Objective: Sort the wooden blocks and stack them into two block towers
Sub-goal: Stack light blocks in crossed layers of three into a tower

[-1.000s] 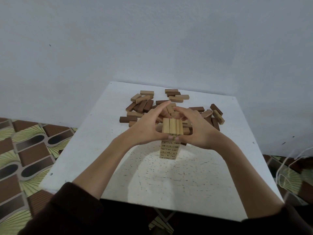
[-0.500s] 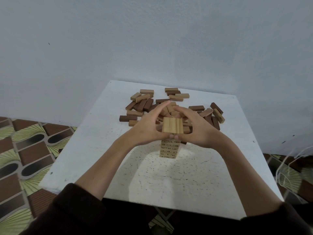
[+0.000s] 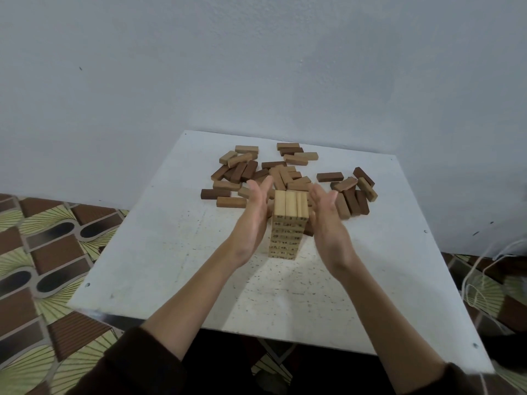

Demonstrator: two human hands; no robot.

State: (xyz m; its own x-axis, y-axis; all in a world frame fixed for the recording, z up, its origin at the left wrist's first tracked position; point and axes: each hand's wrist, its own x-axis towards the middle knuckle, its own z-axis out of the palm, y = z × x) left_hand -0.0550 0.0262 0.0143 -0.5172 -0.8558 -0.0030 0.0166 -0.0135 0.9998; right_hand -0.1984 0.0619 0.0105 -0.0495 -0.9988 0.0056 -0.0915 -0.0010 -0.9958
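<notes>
A tower of light wooden blocks (image 3: 287, 223) stands in the middle of the white table (image 3: 171, 252), several layers high, with numbers printed on the block ends. My left hand (image 3: 252, 218) is flat beside the tower's left face, fingers straight and pointing away. My right hand (image 3: 328, 220) is flat on the tower's right side, a small gap showing at the top layer. Behind the tower lies a loose pile of light, mid-brown and dark brown blocks (image 3: 288, 175).
More scattered blocks (image 3: 353, 192) lie at the back right of the table. A pale blue wall rises right behind the table. Patterned floor tiles (image 3: 42, 252) show to the left, and thin white cords (image 3: 484, 275) hang at the right.
Both hands have let go of the top layer, where their fingers were curled over it. They now lie flat with straight fingers along the tower's two sides.
</notes>
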